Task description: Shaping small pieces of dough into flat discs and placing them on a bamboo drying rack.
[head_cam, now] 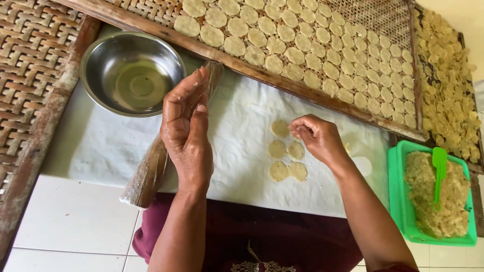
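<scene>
glossy steel bowl (132, 73), woven bamboo tray (383, 17)

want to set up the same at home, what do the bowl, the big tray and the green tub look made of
Bowl: probably stainless steel; shiny, mirror-like inside. Big tray: wooden frame, woven strips inside, likely bamboo by the basket-weave. Green tub: looks like plastic; smooth, evenly bright rim.
</scene>
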